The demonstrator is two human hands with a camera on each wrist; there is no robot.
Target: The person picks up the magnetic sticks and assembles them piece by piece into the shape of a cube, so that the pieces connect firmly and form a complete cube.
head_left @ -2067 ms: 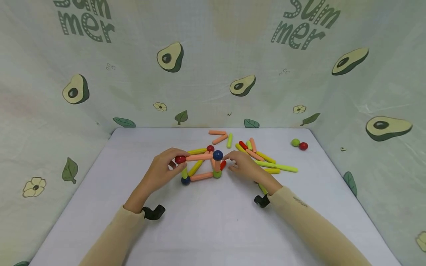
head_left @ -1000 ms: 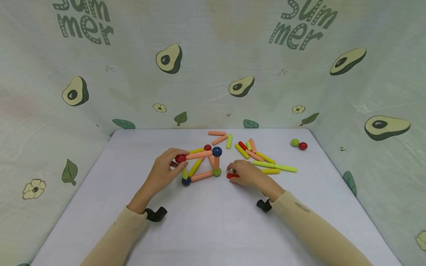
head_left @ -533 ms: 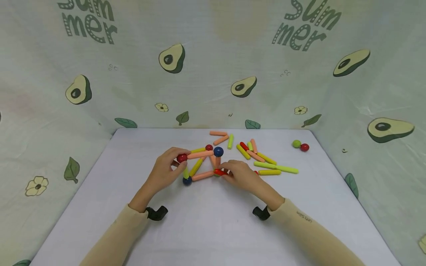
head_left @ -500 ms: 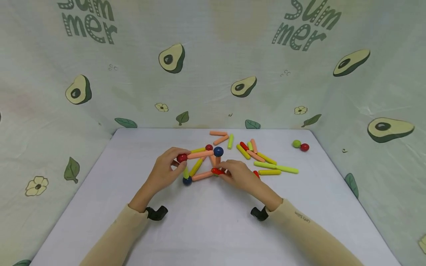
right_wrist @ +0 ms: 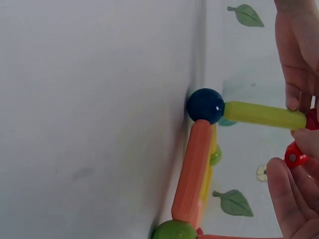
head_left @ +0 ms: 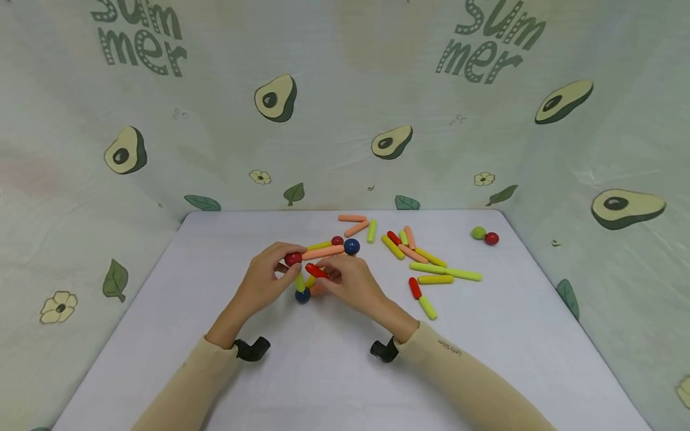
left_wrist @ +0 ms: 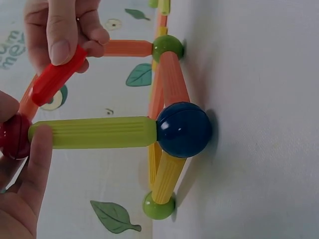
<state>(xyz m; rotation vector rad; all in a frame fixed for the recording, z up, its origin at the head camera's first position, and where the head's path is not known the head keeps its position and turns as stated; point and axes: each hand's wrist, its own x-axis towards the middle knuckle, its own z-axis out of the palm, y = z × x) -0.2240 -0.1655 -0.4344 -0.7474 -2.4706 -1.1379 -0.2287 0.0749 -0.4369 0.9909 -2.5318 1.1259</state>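
Observation:
A frame of magnetic building rods and balls stands on the white table. My left hand holds its upper near-left corner, a red ball, with a finger on the lime rod that joins it to a dark blue ball on the table. My right hand pinches a short red rod between thumb and fingers, in front of the frame and close to the red ball. A round grey tip shows on the rod's end in the right wrist view. The hand hides the frame's lower right corner in the head view.
Loose rods lie right of the frame, among them a yellow rod, a lime rod and a red rod. Orange rods lie behind it. A green ball and a red ball sit at the far right.
My right hand picked up the red rod beside the frame and carried it left across the frame's front, up toward the red ball. My left hand kept its hold on the corner.

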